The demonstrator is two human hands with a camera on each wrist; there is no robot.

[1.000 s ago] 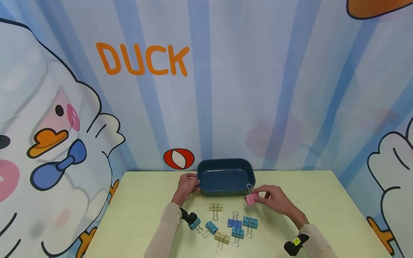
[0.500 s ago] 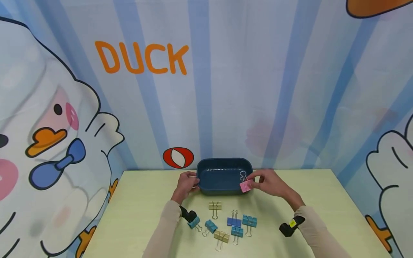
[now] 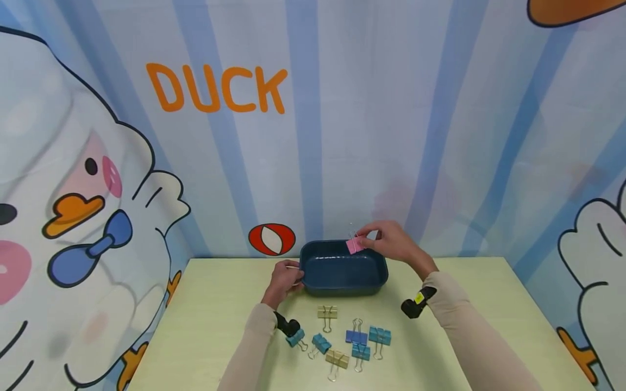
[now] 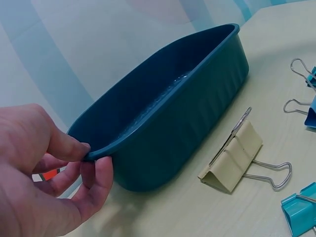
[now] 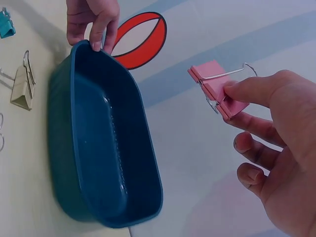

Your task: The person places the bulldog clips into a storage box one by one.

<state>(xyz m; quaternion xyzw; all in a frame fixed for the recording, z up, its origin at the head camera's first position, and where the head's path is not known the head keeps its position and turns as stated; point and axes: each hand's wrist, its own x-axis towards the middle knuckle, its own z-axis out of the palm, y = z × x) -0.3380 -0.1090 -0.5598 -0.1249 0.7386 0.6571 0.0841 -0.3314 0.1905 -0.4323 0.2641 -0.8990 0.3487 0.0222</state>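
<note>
A pink binder clip (image 5: 212,84) is pinched between the thumb and fingers of my right hand (image 3: 389,240), held above the far rim of the dark blue bin (image 3: 342,290). In the right wrist view the bin's inside shows bare. My left hand (image 4: 54,168) grips the bin's left end by its rim, thumb on top and fingers curled below. In front of the bin lies a cream binder clip (image 4: 234,158). Closer to me are a second cream clip (image 3: 337,358), a dark blue clip (image 3: 356,337) and several teal clips (image 3: 380,335).
The bin stands at the back of the pale table (image 3: 215,304), close to a curtain (image 3: 342,136) printed with ducks and stripes. One teal clip (image 3: 295,338) lies beside the left wrist camera (image 3: 288,326).
My right hand has carried the pink binder clip up, left and away from me, from the bin's near right corner to above its far rim. The left hand keeps its hold.
</note>
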